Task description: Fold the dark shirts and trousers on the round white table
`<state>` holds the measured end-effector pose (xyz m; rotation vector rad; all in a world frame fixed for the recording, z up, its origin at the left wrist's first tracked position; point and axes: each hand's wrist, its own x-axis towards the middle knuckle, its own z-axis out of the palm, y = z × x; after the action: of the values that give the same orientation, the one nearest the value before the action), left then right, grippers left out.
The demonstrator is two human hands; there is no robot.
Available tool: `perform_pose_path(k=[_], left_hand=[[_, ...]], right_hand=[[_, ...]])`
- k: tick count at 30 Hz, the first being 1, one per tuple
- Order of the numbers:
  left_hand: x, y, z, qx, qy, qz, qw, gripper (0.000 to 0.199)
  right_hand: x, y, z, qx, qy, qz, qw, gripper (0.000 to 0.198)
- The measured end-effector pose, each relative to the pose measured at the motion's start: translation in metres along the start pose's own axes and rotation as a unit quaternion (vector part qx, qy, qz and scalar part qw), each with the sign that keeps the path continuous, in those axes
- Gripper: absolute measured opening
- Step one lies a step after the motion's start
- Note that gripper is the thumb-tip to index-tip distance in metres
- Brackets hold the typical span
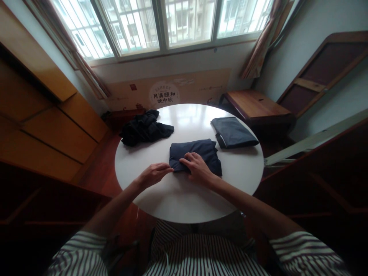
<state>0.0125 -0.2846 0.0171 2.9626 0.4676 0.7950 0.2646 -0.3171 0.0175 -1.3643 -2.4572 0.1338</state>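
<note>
A folded dark blue garment lies flat on the round white table in front of me; its exact kind does not show. At its near left corner, my left hand is closed, the fingertips pinching the edge of the cloth. My right hand rests on top of the garment near its front edge, fingers bent and somewhat apart, gripping nothing that I can see. The garment's right edge is uneven, with layers showing.
A crumpled black garment lies at the table's back left. Another folded dark garment sits at the back right. Beyond the table stand a low wooden table and a large printed cardboard panel below the window.
</note>
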Motion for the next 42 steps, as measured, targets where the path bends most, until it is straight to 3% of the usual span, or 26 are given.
perform_pose_path(k=[5,9,11,13,16,18,21,24,27,29,31,33,35,37,39,40,42], left_hand=[[-0.001,0.007,-0.003,-0.019,-0.009,-0.009,1.0,0.02],[0.03,0.01,-0.012,-0.016,0.018,-0.047,0.999,0.02],[0.056,0.008,-0.013,-0.036,0.022,-0.074,0.996,0.026],[0.084,0.006,-0.008,-0.06,-0.005,-0.081,0.995,0.031],[0.108,0.009,0.016,-0.061,-0.087,-0.061,0.993,0.039],[0.108,0.017,0.036,-0.03,-0.14,-0.062,0.988,0.062],[0.095,0.03,0.056,0.005,-0.178,-0.081,0.981,0.084],[0.083,0.035,0.059,-0.025,-0.16,-0.108,0.981,0.059],[0.075,0.033,0.055,-0.06,-0.072,-0.198,0.976,0.043],[0.067,0.029,0.052,-0.036,0.018,-0.287,0.957,0.035],[0.056,0.024,0.05,-0.008,0.093,-0.383,0.919,0.05],[0.045,0.017,0.045,-0.031,0.108,-0.468,0.877,0.082],[0.037,0.008,0.038,-0.106,0.074,-0.523,0.843,0.098],[0.036,-0.004,0.03,-0.222,0.011,-0.525,0.821,0.091],[0.041,-0.016,0.023,-0.342,-0.044,-0.471,0.812,0.073],[0.046,-0.022,0.02,-0.384,-0.061,-0.431,0.814,0.065],[0.059,-0.033,0.015,-0.408,-0.069,-0.36,0.836,0.059]], right_hand=[[-0.002,-0.004,-0.007,-0.01,0.003,-0.019,1.0,0.049],[0.0,0.008,-0.029,0.091,-0.028,-0.086,0.992,0.05],[0.007,0.023,-0.038,0.133,-0.01,-0.047,0.99,0.044],[0.015,0.044,-0.039,0.102,0.034,0.048,0.993,0.045],[0.021,0.075,-0.022,-0.004,0.044,0.201,0.979,0.052],[0.019,0.09,-0.006,-0.037,0.027,0.255,0.966,0.059],[0.013,0.103,0.014,-0.043,0.045,0.26,0.964,0.063],[0.01,0.107,0.019,-0.026,0.078,0.238,0.968,0.059],[0.011,0.108,0.007,-0.004,0.092,0.23,0.969,0.054],[0.013,0.11,-0.007,0.011,0.068,0.233,0.97,0.05],[0.014,0.112,-0.024,0.037,0.015,0.237,0.971,0.043],[0.013,0.115,-0.04,0.071,-0.058,0.246,0.965,0.038],[0.01,0.118,-0.055,0.119,-0.154,0.265,0.944,0.038],[0.004,0.119,-0.066,0.177,-0.261,0.273,0.909,0.046],[0.0,0.117,-0.072,0.223,-0.329,0.261,0.88,0.056],[-0.001,0.115,-0.072,0.24,-0.327,0.255,0.878,0.059],[-0.001,0.11,-0.068,0.278,-0.259,0.24,0.893,0.063]])
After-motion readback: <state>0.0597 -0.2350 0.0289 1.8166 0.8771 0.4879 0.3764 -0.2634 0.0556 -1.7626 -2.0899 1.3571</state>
